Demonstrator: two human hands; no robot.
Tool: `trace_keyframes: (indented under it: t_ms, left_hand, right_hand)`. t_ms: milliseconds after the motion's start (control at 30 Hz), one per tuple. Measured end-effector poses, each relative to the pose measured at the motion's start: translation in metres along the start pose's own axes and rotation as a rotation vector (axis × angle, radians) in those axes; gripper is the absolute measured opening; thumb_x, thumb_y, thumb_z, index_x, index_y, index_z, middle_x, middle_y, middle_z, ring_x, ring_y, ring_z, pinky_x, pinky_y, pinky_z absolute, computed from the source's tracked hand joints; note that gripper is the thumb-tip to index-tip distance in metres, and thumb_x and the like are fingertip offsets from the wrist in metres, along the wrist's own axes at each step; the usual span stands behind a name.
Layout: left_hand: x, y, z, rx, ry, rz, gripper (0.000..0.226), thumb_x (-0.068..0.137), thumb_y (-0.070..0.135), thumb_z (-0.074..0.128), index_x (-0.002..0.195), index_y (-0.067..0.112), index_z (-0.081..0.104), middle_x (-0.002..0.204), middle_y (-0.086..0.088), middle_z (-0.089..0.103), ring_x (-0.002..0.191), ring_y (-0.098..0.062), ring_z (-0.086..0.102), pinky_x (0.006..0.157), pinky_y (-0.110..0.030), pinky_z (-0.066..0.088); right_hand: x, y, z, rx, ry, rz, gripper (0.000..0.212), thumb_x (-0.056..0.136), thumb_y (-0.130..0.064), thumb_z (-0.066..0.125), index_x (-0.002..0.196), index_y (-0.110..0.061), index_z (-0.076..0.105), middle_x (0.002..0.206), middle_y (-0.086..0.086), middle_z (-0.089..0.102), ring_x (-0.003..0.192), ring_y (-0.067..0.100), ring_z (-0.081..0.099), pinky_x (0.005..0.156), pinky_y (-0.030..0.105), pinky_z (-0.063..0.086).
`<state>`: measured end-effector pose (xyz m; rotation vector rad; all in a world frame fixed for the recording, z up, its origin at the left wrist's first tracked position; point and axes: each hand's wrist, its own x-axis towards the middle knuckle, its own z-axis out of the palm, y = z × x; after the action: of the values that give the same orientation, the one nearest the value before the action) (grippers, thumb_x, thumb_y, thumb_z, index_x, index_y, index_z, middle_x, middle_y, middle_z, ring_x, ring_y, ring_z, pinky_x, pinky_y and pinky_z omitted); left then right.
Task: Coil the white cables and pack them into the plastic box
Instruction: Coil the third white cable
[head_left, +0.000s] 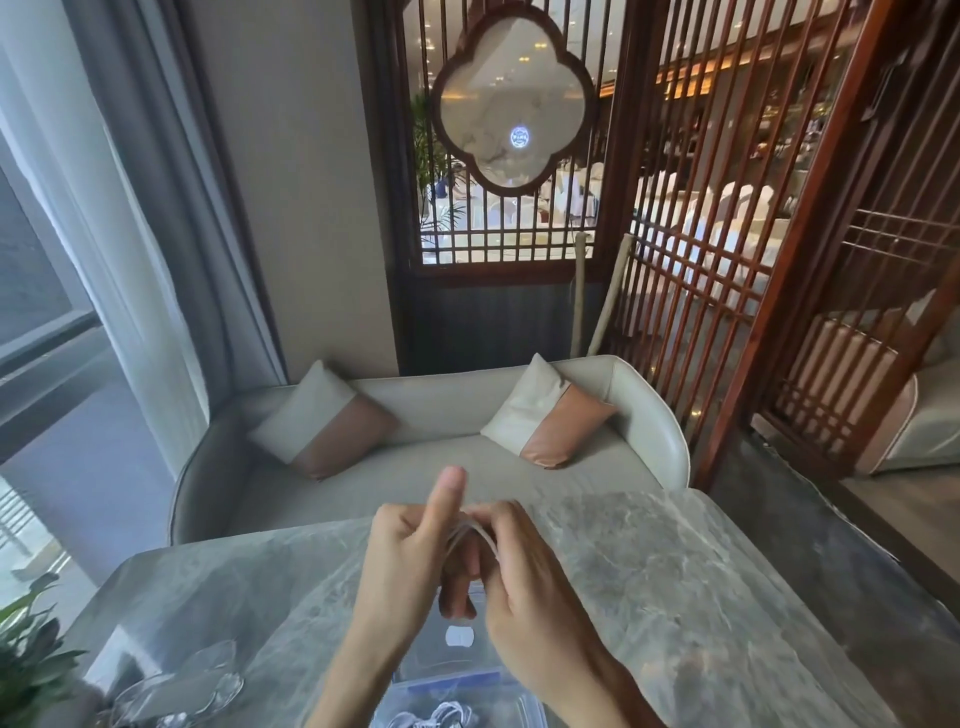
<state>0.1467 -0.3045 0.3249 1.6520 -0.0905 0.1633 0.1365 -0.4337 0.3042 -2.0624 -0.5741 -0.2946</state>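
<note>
Nearest, at the bottom edge of the view, the plastic box (415, 699) sits open on the desk (675, 597), with what looks like a bundle of white cable (447, 714) already lying inside; its blue-edged rim shows between the two forearms. To the left of it are some clear glass pieces (176, 686) and the leaves of a plant (26, 660).

Just above the box, both hands are raised and working together. The left hand (410, 551) has its thumb sticking up and its fingers (457, 587) held straight down as a form, and a white cable (480, 535) is looped around them in several turns. The right hand (524, 582) is closed over the loops from the side, its fingertips pinching the strand where it crosses the top.

So the step looks like winding, with this coil near done, though I cannot see a loose tail. The next move would call for slipping the loops off the fingers without letting them spring apart, then lowering the coil into the box.

Beyond the desk stands a pale sofa (441, 467) with two cushions, and behind it a wooden lattice screen (701, 234).
</note>
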Motion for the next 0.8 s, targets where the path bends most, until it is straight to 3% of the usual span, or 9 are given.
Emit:
trace_keyframes:
  t_ms: [100,233,367,467,567,700,800]
  left_hand:
    - [0.001,0.000,0.003,-0.092,0.035,0.026,0.093,0.087,0.075,0.030,0.039,0.000,0.055,0.029,-0.015,0.045,0.028,-0.028,0.048,0.040,-0.027,0.044]
    - [0.009,-0.001,-0.003,-0.116,-0.149,-0.006,0.080,0.099,0.052,0.034,0.048,-0.005,0.058,0.032,-0.018,0.048,0.029,-0.027,0.048,0.048,-0.052,0.046]
    - [0.009,-0.009,0.006,-0.099,0.002,0.024,0.077,0.097,0.051,0.036,0.041,0.002,0.057,0.030,-0.014,0.046,0.025,-0.025,0.043,0.038,-0.029,0.044]
    - [0.013,-0.007,0.003,-0.081,-0.117,0.010,0.074,0.100,0.047,0.033,0.044,0.005,0.057,0.031,-0.014,0.045,0.027,-0.025,0.044,0.040,-0.025,0.041]
    - [0.016,-0.006,-0.005,-0.061,-0.198,0.015,0.072,0.103,0.043,0.030,0.046,0.009,0.057,0.029,-0.008,0.045,0.028,-0.023,0.044,0.039,-0.023,0.036]
    - [0.016,-0.010,-0.001,-0.057,-0.134,0.021,0.074,0.101,0.045,0.033,0.040,0.008,0.054,0.027,-0.011,0.043,0.027,-0.025,0.042,0.037,-0.020,0.034]
    - [0.013,-0.008,0.011,-0.053,0.059,0.061,0.074,0.095,0.051,0.035,0.032,0.013,0.048,0.025,-0.010,0.041,0.022,-0.023,0.041,0.034,-0.017,0.030]
  right_hand:
    - [0.003,0.002,0.003,0.068,0.077,-0.013,0.022,0.090,-0.007,0.042,0.103,-0.018,0.057,0.095,-0.006,0.056,0.087,-0.002,0.056,0.073,0.008,0.043]
    - [0.004,0.011,0.004,0.117,0.129,-0.027,0.027,0.092,-0.006,0.048,0.090,-0.033,0.049,0.087,-0.005,0.060,0.083,0.005,0.061,0.072,0.012,0.045]
    - [0.007,0.018,0.011,0.096,0.172,-0.014,0.033,0.089,0.005,0.049,0.098,-0.025,0.057,0.091,-0.012,0.061,0.087,0.007,0.063,0.075,0.016,0.049]
    - [0.008,0.018,0.006,0.216,0.140,0.011,0.032,0.094,0.003,0.049,0.099,-0.027,0.058,0.083,-0.008,0.068,0.084,0.014,0.069,0.076,0.025,0.053]
    - [0.005,0.015,-0.004,0.301,0.104,-0.053,0.028,0.097,-0.002,0.050,0.103,-0.026,0.062,0.085,-0.006,0.073,0.085,0.014,0.073,0.078,0.019,0.054]
    - [0.003,0.016,0.012,0.213,0.228,-0.010,0.038,0.092,0.010,0.051,0.101,-0.024,0.064,0.075,-0.004,0.072,0.078,0.018,0.073,0.075,0.038,0.057]
    - [0.002,0.012,0.023,0.129,0.399,-0.057,0.036,0.087,0.003,0.053,0.103,-0.026,0.067,0.084,-0.014,0.070,0.081,0.008,0.070,0.073,0.021,0.054]
